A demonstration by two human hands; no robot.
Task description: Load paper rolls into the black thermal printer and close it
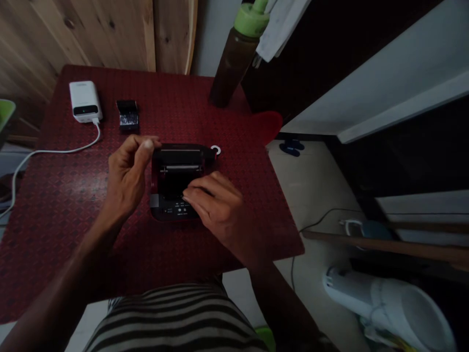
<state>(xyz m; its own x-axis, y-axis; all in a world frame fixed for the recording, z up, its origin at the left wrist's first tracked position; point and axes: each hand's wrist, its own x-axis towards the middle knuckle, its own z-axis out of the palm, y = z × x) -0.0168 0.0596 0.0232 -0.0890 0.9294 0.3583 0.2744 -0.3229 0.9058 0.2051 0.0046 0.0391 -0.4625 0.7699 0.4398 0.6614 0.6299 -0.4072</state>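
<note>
A small black device (pixel 176 155) with dark red sides lies on the table in front of me. Its open bay has a metal rod (pixel 181 168) across it, and a panel of small buttons (pixel 179 210) runs along the near edge. My left hand (pixel 128 171) is closed, thumb and forefinger pinching at the device's far left corner. Over the right side of the bay, my right hand (pixel 216 200) is closed with its fingertips together at the bay's near edge; whatever they pinch is hidden. A small black piece with a shiny face (pixel 128 117) lies behind my left hand.
A white power bank (pixel 85 101) with a white cable (pixel 66 151) is at the table's far left. A dark bottle with a green cap (pixel 234 58) stands at the back right, near a white ring (pixel 216 150) and a red rounded object (pixel 269 127). The red patterned table (pixel 146 259) ends at right.
</note>
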